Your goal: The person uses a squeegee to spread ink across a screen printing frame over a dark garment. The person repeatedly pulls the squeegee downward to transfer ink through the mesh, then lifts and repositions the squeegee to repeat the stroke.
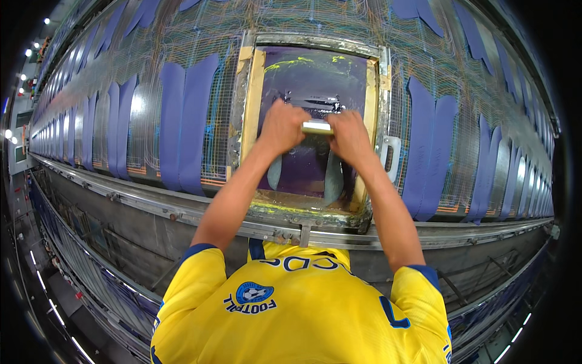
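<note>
A screen-printing frame (382, 103) lies on the long table in front of me, its mesh (315, 67) dark purple with yellow smears along the far end. Both my hands grip a squeegee (317, 127) across the middle of the mesh. My left hand (283, 127) is closed round its left part, and my right hand (351, 141) round its right part. Only a pale strip of the squeegee shows between them. Wet, dark ink (312, 104) glistens just beyond my knuckles. Two pale elongated shapes show in the mesh nearer to me, partly behind my forearms.
Purple fabric pieces (189, 124) lie in rows on the table to the left, and more fabric pieces (431, 145) to the right. A white handle (391, 159) sticks out from the frame's right side. A metal rail (176, 209) runs along the table's near edge.
</note>
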Available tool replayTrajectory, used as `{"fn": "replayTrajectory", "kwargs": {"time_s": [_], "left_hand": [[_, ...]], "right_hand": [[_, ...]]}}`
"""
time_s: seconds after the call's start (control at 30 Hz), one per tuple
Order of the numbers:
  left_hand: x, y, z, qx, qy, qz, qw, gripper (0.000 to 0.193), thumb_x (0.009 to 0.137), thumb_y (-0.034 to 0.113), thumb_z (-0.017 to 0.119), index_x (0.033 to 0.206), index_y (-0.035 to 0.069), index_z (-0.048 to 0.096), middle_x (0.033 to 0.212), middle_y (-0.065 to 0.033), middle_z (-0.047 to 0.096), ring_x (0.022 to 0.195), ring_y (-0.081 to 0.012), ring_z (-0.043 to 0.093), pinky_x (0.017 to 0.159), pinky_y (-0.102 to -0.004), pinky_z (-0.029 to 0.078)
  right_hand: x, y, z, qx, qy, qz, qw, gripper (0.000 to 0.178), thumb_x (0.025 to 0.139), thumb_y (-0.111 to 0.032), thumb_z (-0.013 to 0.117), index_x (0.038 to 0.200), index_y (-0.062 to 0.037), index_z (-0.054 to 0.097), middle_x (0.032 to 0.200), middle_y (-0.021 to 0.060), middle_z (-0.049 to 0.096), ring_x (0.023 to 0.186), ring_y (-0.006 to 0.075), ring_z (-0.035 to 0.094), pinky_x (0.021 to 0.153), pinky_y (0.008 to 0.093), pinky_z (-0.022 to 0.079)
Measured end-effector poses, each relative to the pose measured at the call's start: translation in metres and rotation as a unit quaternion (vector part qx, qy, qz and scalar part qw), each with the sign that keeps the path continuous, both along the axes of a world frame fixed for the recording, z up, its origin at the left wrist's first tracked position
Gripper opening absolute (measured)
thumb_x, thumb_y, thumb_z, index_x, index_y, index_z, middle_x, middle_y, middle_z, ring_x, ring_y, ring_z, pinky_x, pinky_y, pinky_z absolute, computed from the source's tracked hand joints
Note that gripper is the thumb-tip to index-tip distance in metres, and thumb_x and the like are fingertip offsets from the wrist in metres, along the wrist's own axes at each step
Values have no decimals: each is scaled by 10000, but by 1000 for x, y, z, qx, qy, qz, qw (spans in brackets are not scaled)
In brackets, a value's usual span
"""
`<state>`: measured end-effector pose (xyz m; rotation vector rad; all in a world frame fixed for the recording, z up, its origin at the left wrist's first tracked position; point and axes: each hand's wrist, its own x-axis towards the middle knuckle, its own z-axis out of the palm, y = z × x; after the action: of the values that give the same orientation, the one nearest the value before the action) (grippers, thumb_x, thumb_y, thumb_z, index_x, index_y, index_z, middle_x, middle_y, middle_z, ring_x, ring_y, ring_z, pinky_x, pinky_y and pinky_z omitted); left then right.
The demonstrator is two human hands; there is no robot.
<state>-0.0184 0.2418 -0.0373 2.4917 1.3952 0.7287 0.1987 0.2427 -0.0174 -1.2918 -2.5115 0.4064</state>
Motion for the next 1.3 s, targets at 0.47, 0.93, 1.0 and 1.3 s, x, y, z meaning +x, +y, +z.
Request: {"fn": "replayTrajectory", "kwargs": {"time_s": [0.47, 0.93, 1.0, 1.3], "left_hand": [[-7, 45, 13, -19, 17, -46, 999, 153, 692, 206, 808, 792, 137, 715, 769, -90, 711, 772, -322, 666, 760, -431, 455], [-4, -123, 10, -62, -6, -23, 998, 256, 576, 82, 815, 782, 136, 672, 813, -6, 665, 727, -217, 614, 737, -392, 434], [-7, -111, 16, -91, 14, -40, 995, 227, 601, 109, 821, 779, 133, 682, 816, -26, 683, 753, -226, 642, 744, -397, 440], [-10, 68, 19, -38, 55, -31, 997, 171, 707, 262, 830, 788, 145, 736, 790, -92, 725, 743, -318, 673, 751, -435, 468]], "right_hand": [[2, 43, 12, -27, -57, 15, 998, 222, 758, -140, 773, 929, -83, 642, 855, 132, 687, 925, 345, 634, 840, 453, 469], [0, -117, 1, -73, 25, 37, 996, 432, 591, -42, 809, 963, -80, 593, 935, 95, 637, 981, 302, 601, 926, 443, 451], [-1, -107, 12, -106, -27, 32, 993, 380, 648, -83, 809, 968, -82, 604, 936, 96, 653, 982, 294, 608, 898, 432, 452], [-3, 72, 5, -80, -2, 14, 997, 159, 751, -65, 722, 893, -55, 652, 803, 204, 668, 811, 437, 632, 732, 529, 513]]}}
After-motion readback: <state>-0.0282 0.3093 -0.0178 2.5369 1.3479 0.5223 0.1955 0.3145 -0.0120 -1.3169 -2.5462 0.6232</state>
